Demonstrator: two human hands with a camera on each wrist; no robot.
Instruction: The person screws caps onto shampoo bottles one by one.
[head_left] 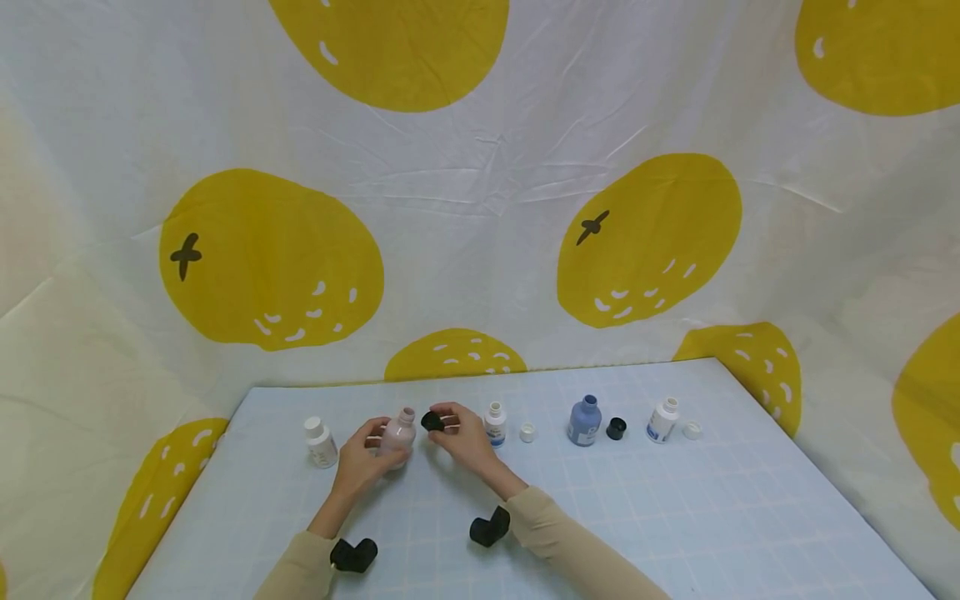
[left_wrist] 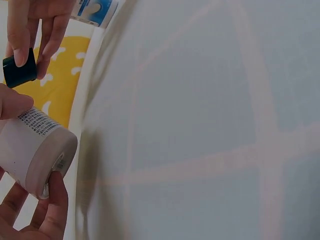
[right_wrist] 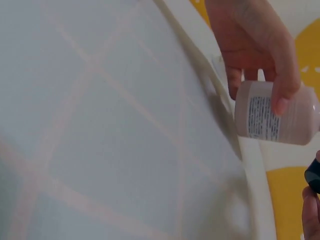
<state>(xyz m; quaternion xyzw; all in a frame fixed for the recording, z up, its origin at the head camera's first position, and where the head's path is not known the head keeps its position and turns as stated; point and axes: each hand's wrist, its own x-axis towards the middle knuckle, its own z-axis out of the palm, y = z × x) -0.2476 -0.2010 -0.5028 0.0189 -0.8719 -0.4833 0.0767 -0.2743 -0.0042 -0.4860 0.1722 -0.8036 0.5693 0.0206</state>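
My left hand [head_left: 360,462] grips a pale pink bottle [head_left: 396,440] by its body, thumb on the near side. The bottle's neck is bare, and printed text [right_wrist: 264,117] shows on its side in the right wrist view. Just right of the neck, my right hand [head_left: 467,437] pinches a black screw cap [head_left: 431,421] between thumb and fingers, apart from the bottle. In the left wrist view the cap [left_wrist: 20,69] appears beyond the bottle [left_wrist: 30,145], whose base faces the camera.
A capped white bottle [head_left: 321,443] stands at the left. Rightward are an uncapped white bottle [head_left: 495,423], a white cap [head_left: 527,432], an uncapped blue bottle [head_left: 584,422], a black cap [head_left: 617,428], another uncapped white bottle [head_left: 663,422] and its neighbouring white cap [head_left: 692,430]. A patterned curtain [head_left: 465,275] hangs behind.
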